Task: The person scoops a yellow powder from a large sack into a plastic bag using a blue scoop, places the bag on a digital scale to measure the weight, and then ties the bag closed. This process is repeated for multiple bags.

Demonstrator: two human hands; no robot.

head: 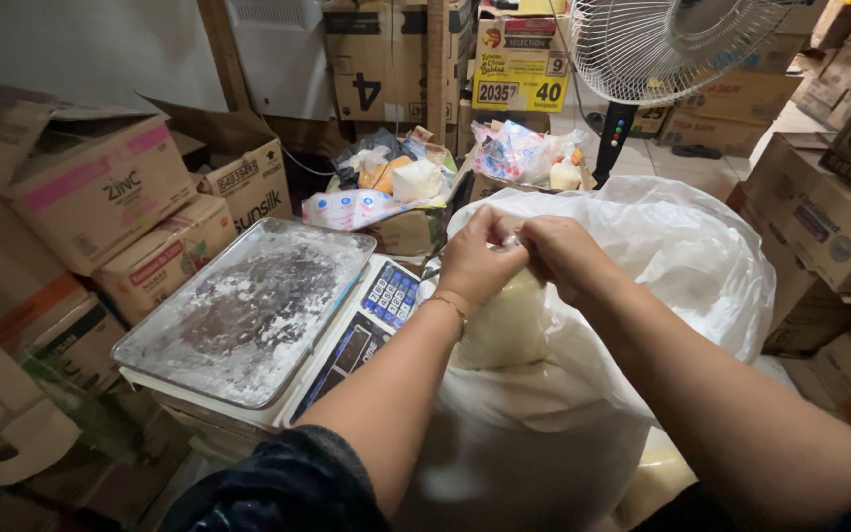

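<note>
Both hands, left hand (475, 258) and right hand (556, 251), pinch shut the neck of a small powder-filled bag (504, 325) at 12 o'clock; looks soft, saggy, fairly hefty, so grab it up there.

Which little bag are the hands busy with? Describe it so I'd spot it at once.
Find the big white sack right of the weighing scale. Above its open mouth, the left hand and right hand pinch the top of a small clear bag, the only one filled with pale cream powder.

Bare forearms, dark sleeves

The left hand (475, 264) wears a thin gold bracelet at the wrist; a dark blue sleeve bunches near the elbow, and the right hand (558, 251) wears nothing.
</note>
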